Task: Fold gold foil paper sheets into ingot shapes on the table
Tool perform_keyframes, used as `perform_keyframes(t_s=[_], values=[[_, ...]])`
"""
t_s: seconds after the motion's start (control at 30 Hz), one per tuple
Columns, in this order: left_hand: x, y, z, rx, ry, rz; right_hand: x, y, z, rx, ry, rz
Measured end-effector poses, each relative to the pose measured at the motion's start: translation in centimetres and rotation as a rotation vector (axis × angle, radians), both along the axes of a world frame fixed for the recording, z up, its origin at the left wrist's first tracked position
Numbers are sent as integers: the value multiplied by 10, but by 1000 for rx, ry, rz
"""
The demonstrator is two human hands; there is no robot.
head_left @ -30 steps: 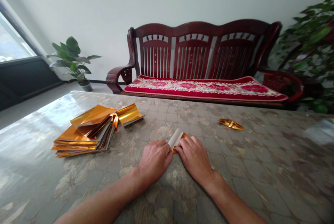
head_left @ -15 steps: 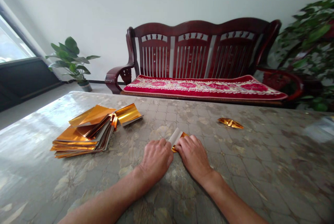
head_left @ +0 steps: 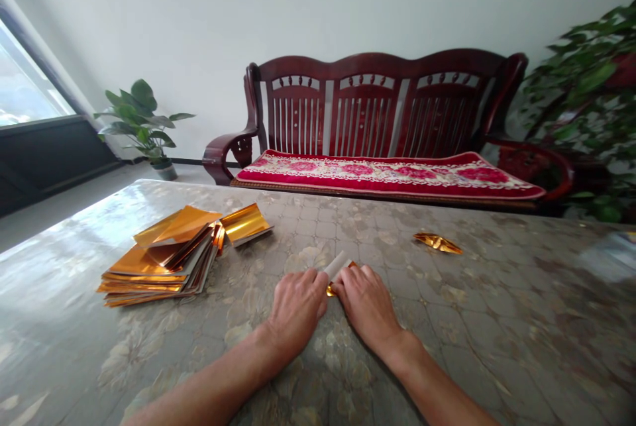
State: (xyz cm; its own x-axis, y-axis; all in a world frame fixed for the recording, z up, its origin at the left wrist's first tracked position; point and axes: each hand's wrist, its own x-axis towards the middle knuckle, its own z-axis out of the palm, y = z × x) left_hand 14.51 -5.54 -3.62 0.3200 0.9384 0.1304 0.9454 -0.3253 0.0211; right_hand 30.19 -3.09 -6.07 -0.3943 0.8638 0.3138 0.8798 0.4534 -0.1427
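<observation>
Between my hands, at the middle of the table, is a small sheet of gold foil paper [head_left: 336,266], its pale back partly showing and its gold side at the edges. My left hand [head_left: 299,303] is closed on the paper's left side, fingers curled. On the right side my right hand [head_left: 365,300] pinches it, the fingertips pressed down near the table. Most of the paper is hidden under the fingers. Beyond my right hand lies a folded gold paper piece [head_left: 438,243], pointed at both ends.
A loose stack of gold foil sheets [head_left: 159,260] lies to the left, with one curled sheet [head_left: 246,223] beside it. The patterned tabletop [head_left: 238,373] reaches toward a wooden bench [head_left: 365,114]. A clear plastic item [head_left: 611,256] sits at the right edge.
The view has tipped up slightly, so everything sits a little lower. Both hands remain on the paper; my fingers have drawn slightly closer together over it.
</observation>
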Motion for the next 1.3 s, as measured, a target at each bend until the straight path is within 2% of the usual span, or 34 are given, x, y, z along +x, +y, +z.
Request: perform_keyframes(t_s=[0.33,0.77,1.0,1.3], values=[[-19,-8,-1,-87,-218,20,-1,0,-5,58,-25,-12],[-18,-6,0,-33,-99,-29,-1,0,-7,87,-16,0],[-14,-2,2,1,-55,-37,-2,0,-5,40,-13,-22],[-12,4,9,-52,-107,10,-2,0,-3,34,45,-24]])
